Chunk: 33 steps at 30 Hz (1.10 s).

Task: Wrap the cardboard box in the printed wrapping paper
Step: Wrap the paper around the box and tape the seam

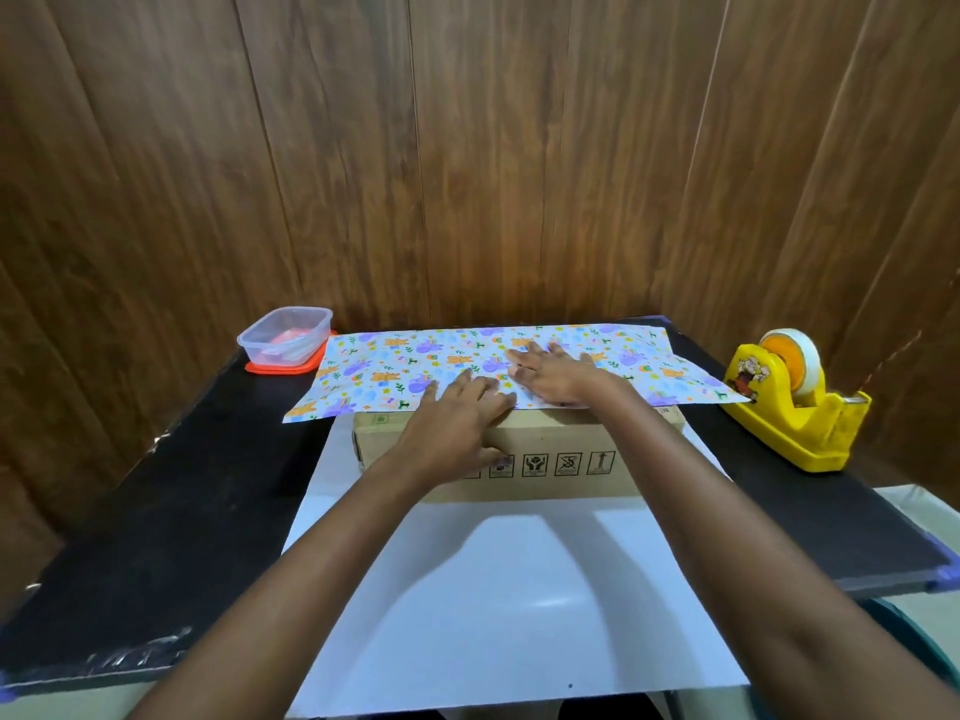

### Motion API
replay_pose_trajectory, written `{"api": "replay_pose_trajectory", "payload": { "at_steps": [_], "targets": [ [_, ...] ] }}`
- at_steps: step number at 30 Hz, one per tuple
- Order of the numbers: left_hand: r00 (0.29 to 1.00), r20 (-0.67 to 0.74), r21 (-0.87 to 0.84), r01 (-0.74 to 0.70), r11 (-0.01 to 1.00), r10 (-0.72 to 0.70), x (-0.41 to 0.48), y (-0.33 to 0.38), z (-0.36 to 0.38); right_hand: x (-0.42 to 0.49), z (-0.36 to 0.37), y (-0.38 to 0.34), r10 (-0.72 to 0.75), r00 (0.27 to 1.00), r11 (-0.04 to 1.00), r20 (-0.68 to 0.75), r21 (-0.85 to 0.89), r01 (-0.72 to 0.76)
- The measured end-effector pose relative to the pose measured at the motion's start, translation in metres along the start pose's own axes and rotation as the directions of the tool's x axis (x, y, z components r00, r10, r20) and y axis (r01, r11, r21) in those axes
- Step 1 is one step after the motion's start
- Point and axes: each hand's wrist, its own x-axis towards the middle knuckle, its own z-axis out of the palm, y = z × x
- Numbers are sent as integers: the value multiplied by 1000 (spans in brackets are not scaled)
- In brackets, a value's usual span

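Note:
A brown cardboard box (561, 475) with handling symbols on its near side lies on the white back of the wrapping paper (519, 589). The far flap of the paper, printed side up (395, 366) with bears and purple animals, is folded over the box top. My left hand (457, 423) lies flat at the flap's near edge, fingers spread on the paper, thumb down on the box's near side. My right hand (556, 376) presses flat on the printed flap just beyond it.
A black table (171, 511) holds everything, against a wooden wall. A clear plastic container on an orange lid (285, 337) sits at the back left. A yellow tape dispenser (795, 407) stands at the right, touching the paper's corner.

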Motion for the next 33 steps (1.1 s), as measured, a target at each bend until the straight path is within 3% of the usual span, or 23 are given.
{"api": "replay_pose_trajectory", "payload": {
  "at_steps": [1, 3, 6, 9, 13, 16, 18, 20, 21, 22, 25, 27, 30, 33],
  "targets": [
    [999, 34, -20, 10, 1000, -9, 2, 0, 0, 1, -3, 0, -7, 1000, 1000, 10, 25, 6],
    [997, 73, -14, 11, 1000, -10, 4, 0, -2, -12, -11, 1, -51, 999, 968, -4, 246, 50],
    [996, 83, 23, 8, 1000, -10, 3, -1, -1, -47, -13, 8, 38, 969, 727, -244, 672, 140],
    [995, 94, 10, 15, 1000, -16, 5, 0, -3, -86, 9, 12, 253, 862, 528, -439, 809, 257],
    [992, 126, -8, 25, 1000, -24, 6, 1, -7, -116, 52, 10, 419, 747, 607, -517, 771, 193],
    [991, 134, -9, 24, 1000, -22, 6, 1, -7, -124, 77, 8, 490, 722, 654, -488, 753, 65],
    [991, 135, -13, 18, 1000, -16, 5, 1, -8, -126, 94, 6, 437, 818, 637, -373, 771, 11],
    [989, 148, -26, 12, 1000, -8, 5, 0, -8, -125, 106, 1, 341, 919, 455, -196, 890, 21],
    [987, 159, -39, 12, 999, -6, 4, -1, -8, -123, 112, 1, 370, 917, 345, -148, 939, 13],
    [986, 165, -57, 13, 998, -4, 3, -2, -9, -120, 116, 2, 460, 878, 264, -133, 965, 8],
    [987, 158, -170, 46, 984, -19, -1, -7, -15, -111, 116, 11, 761, 635, 147, -133, 989, 30],
    [990, 128, -290, 91, 953, -56, -5, -14, -17, -108, 109, 19, 842, 531, 103, -92, 995, 9],
    [994, 69, -416, 110, 903, -89, -11, -24, -12, -105, 104, 29, 841, 531, 98, -102, 995, 36],
    [997, 55, -373, 79, 924, -63, -14, -27, -13, -99, 94, 35, 733, 673, -15, -96, 987, 157]
  ]
}}
